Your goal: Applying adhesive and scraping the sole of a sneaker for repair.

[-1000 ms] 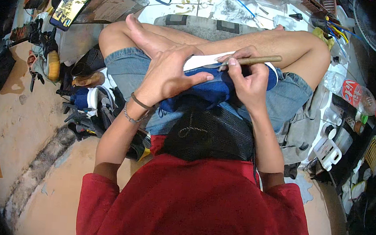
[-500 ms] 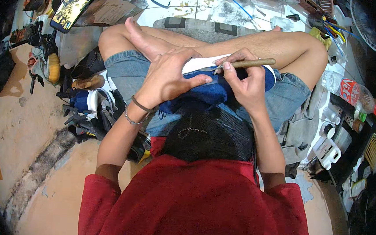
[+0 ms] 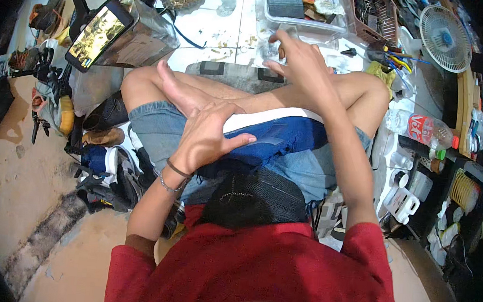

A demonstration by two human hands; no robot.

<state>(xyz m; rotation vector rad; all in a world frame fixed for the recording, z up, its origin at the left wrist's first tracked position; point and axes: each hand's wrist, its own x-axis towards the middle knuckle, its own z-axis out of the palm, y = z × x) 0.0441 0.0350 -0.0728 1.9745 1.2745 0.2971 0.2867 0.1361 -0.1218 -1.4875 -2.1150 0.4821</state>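
A blue shoe [image 3: 294,134] with a white sole [image 3: 275,115] lies on its side across my lap. My left hand [image 3: 208,131] grips one end of it, the thumb pressed on the blue upper and the other fingers over the sole side. My right hand [image 3: 302,62] is off the shoe, stretched out over the far knee toward the tiled floor. Its index finger and thumb are apart, and I see nothing held between them. The wooden-handled tool is not visible in the current view.
Ahead, a clear plastic tub [image 3: 303,19] holds blocks and scraps beside a brown basket [image 3: 374,16]. A phone [image 3: 99,36] stands at the left, near piled shoes [image 3: 107,163]. At the right are a plastic bottle [image 3: 422,129], a white jug [image 3: 402,204] and a fan [image 3: 445,38].
My right hand has left the shoe and moved forward; the wooden-handled tool it held no longer shows. My left hand keeps its grip. The view has tilted up to show more of the floor ahead.
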